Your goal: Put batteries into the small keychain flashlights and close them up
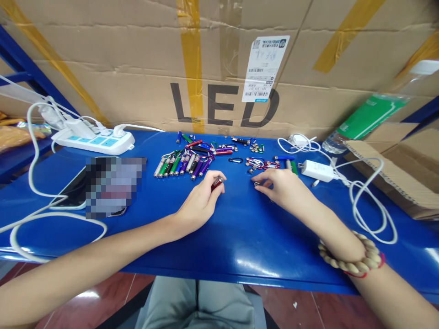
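My left hand (202, 196) is closed around a small red mini flashlight (216, 183), its end showing between thumb and fingers. Across a short gap, my right hand (277, 187) pinches a small silvery metal piece (256, 183) between thumb and fingertips; its exact kind is too small to tell. Beyond my left hand lies a row of mini flashlights (183, 164) in several colours with clips. Near my right fingers are red and silver carabiner clips (269, 165), a black carabiner (235, 160) and several tiny round button cells (254, 148).
A phone (70, 189) and a white power strip (99, 140) with cables are at the left of the blue table (212, 246). To the right are a white charger (317, 170), looped cable, a green-labelled bottle (370, 116) and an open cardboard box (394, 178). A large carton (137, 68) stands behind.
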{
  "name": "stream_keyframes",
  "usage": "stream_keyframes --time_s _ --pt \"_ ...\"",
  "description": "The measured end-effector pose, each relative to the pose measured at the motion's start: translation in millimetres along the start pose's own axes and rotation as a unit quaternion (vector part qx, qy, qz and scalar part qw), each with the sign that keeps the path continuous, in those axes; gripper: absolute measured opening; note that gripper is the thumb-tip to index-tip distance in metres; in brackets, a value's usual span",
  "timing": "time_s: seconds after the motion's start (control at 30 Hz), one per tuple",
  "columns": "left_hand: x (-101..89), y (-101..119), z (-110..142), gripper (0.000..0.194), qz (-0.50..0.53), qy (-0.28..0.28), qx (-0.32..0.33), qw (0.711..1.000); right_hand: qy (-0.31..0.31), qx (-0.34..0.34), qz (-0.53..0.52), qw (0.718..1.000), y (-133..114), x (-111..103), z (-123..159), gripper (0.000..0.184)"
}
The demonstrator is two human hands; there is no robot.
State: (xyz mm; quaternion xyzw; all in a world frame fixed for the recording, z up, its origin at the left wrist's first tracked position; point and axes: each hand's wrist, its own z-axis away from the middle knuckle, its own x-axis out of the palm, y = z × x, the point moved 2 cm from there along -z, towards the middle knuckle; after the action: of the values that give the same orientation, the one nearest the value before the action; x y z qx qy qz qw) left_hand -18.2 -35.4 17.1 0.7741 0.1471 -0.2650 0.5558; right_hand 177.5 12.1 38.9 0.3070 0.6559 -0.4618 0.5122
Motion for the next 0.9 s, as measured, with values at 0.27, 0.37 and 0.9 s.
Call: stream_keyframes --time_s 0.27,0.37,0.9 --pt "-0.5 2.9 -0.9 0.006 0.024 0.009 0.0 1.0 0.025 0.05 0.063 0.996 2.6 -13.7 5.1 0.018" --pt "0.3 1.0 -1.0 0.007 0.03 0.001 0.002 1.0 -0.066 0.055 0.015 0.996 8.9 -12.9 4.9 0.017" --pt "2.9 1.3 0.6 0.016 0.068 0.011 0.029 0.997 -0.036 -0.052 -0.05 0.997 -16.4 1.5 12.4 0.012"
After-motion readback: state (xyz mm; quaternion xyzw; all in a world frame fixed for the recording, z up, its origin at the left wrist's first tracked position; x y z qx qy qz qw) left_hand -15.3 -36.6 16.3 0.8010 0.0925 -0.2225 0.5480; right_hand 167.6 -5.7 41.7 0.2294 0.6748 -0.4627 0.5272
